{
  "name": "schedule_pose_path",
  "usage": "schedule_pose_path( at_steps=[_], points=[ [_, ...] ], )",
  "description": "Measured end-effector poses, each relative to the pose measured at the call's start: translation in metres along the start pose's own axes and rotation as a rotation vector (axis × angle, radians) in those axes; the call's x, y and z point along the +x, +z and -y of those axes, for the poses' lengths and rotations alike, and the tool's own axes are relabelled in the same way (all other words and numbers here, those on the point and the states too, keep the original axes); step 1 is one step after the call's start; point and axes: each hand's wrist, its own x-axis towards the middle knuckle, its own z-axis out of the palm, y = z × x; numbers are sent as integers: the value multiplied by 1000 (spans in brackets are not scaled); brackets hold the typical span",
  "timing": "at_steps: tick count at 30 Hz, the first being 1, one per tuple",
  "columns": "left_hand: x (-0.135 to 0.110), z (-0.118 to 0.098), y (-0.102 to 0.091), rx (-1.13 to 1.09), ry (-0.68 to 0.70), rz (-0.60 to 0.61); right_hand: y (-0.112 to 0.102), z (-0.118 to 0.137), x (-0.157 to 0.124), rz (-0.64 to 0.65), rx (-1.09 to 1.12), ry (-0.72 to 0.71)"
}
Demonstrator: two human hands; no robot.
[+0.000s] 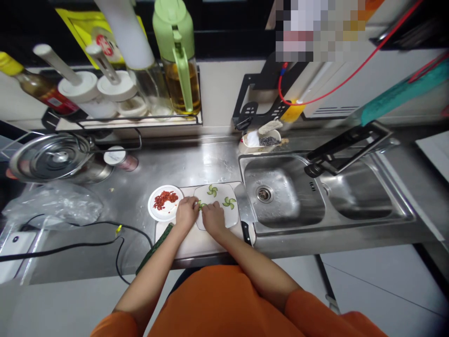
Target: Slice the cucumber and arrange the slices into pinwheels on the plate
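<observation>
My left hand and my right hand meet over the near left part of a white plate on a cutting board. Both hands pinch small green cucumber slices between their fingertips. Two finished green pinwheel-shaped groups of slices lie on the plate, one at the far side and one at the right. A small round white dish of chopped red pieces sits just left of my left hand. A dark green cucumber lies under my left forearm.
A knife lies at the board's right edge, next to a steel double sink. A pot lid, a plastic bag and black cables are on the left. Oil bottles and jars stand on the rear rack.
</observation>
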Motion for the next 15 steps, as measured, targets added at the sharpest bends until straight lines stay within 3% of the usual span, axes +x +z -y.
schedule_pose_path(
  at_steps=[15],
  points=[
    [-1,0,-2,-37,20,-22,-11,-9,-7,10,49,32]
  ],
)
